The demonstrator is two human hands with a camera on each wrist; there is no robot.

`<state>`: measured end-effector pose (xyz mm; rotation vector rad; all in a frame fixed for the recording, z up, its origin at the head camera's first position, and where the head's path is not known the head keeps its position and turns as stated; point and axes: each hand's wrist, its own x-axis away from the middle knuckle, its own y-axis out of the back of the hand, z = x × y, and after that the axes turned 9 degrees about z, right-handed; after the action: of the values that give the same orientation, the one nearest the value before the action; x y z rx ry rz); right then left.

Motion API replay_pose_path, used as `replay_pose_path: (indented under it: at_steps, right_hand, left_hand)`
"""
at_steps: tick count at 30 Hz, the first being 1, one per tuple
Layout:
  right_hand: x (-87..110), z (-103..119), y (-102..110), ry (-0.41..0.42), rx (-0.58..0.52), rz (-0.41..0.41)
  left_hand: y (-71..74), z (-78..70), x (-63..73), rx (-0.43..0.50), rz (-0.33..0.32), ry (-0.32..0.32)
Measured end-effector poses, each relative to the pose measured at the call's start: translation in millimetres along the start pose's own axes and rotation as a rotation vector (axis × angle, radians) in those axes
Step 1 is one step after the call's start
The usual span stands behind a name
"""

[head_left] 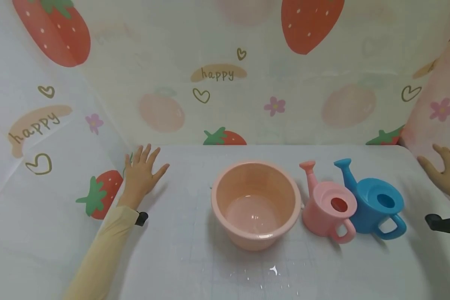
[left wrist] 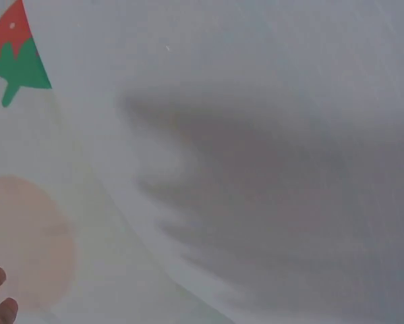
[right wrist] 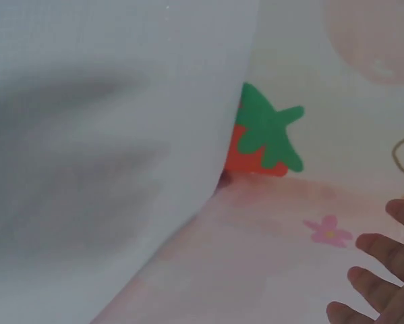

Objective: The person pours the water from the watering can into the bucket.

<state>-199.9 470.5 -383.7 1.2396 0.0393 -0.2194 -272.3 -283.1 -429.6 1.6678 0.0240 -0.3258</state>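
Note:
My left hand (head_left: 139,178) is over the left side of the white table, fingers straight and spread, holding nothing. Off to the far right, my right hand (head_left: 448,173) is partly cut by the head view's edge, its fingers spread and nothing in them. A pale pink plastic basin (head_left: 219,216) stands upright near the table's middle. To its right is a pink watering can (head_left: 322,212), with a blue watering can (head_left: 371,189) close beside it. Both spouts point toward the back, both handles toward the front. The blue can is nearest to my right hand.
Water drops (head_left: 273,271) lie on the white tabletop (head_left: 172,258) in front of the basin. A curtain (head_left: 262,83) printed with strawberries, hearts and flowers hangs behind the table and continues along both sides.

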Motion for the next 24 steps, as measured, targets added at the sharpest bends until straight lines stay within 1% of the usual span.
replay_pose_path:
  at_steps: [1, 2, 3, 5, 7, 8, 10, 11, 14, 17, 21, 24]
  right_hand:
    - [-1.5, -4.3, -2.1, -0.011, -0.016, 0.002]
    - [-5.8, -14.6, -8.2, -0.016, -0.033, -0.012]
    - [-11.0, -25.8, -13.7, -0.031, -0.043, -0.009]
    - [-25.6, -58.8, -31.0, -0.049, -0.058, -0.023]
    - [-43.8, -99.1, -51.6, -0.052, -0.058, -0.042]
    - [-50.4, -114.8, -59.3, -0.058, -0.065, -0.037]
    - [-58.1, -136.6, -72.1, -0.056, -0.054, -0.037]
    - [-59.6, -143.1, -76.3, -0.059, -0.049, -0.033]
    - [-58.1, -149.0, -82.7, -0.057, -0.054, -0.024]
    - [-52.8, -145.6, -83.7, -0.038, -0.067, -0.047]
    - [-47.1, -142.7, -86.1, -0.040, -0.072, -0.079]
    - [-43.7, -143.3, -91.1, -0.031, -0.096, -0.126]
  left_hand:
    - [-0.5, -2.4, 0.7, 0.010, -0.005, -0.004]
    - [-0.4, -4.9, 1.4, 0.023, -0.009, -0.006]
    - [-0.5, -7.0, 2.0, 0.035, -0.013, -0.008]
    - [-0.2, -11.2, 3.2, 0.049, -0.018, -0.006]
    - [0.6, -15.3, 4.6, 0.062, -0.013, 0.004]
    - [1.1, -17.2, 5.4, 0.070, -0.011, 0.009]
    - [1.2, -20.3, 6.9, 0.086, -0.008, 0.017]
    - [1.1, -21.7, 7.8, 0.096, -0.008, 0.019]
    - [0.8, -24.9, 9.9, 0.122, -0.014, 0.023]
    - [1.2, -27.2, 11.7, 0.145, -0.023, 0.024]
    - [3.3, -29.0, 13.9, 0.175, -0.046, 0.025]
    - [4.8, -30.6, 15.4, 0.207, -0.069, 0.020]
